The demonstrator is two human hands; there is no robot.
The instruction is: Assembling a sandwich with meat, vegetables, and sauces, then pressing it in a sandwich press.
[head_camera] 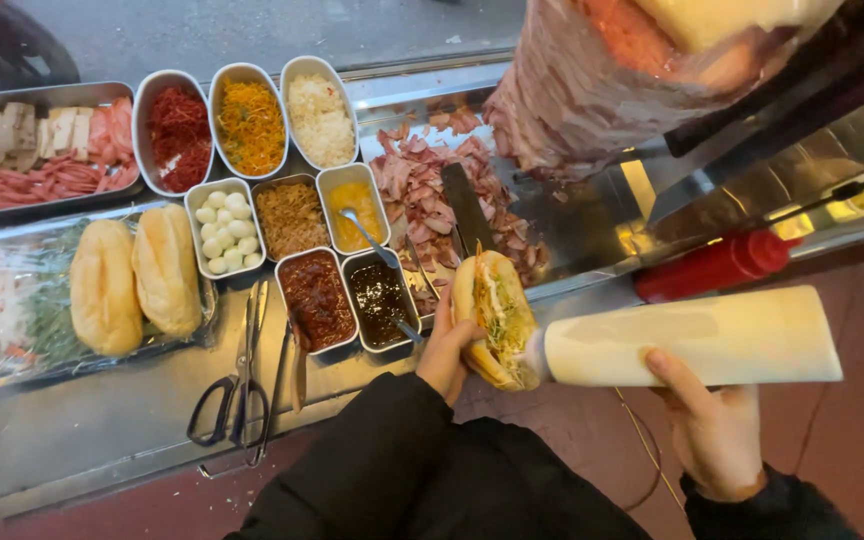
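Observation:
My left hand [449, 352] holds a split bread roll [493, 318] filled with shredded vegetables and meat, just off the counter's front edge. My right hand [714, 431] grips a large white squeeze bottle [692, 338] lying sideways, its nozzle touching the roll's near end. Both sleeves are black.
On the steel counter [102, 420] sit metal tubs of sauces [318, 298], shredded toppings [250, 125], white balls [227, 233], a tray of sliced meats [42, 150], two plain rolls [135, 280], scissors [237, 385]. Shaved meat [422, 180] lies under a spit [592, 80]. A red bottle [717, 265] lies right.

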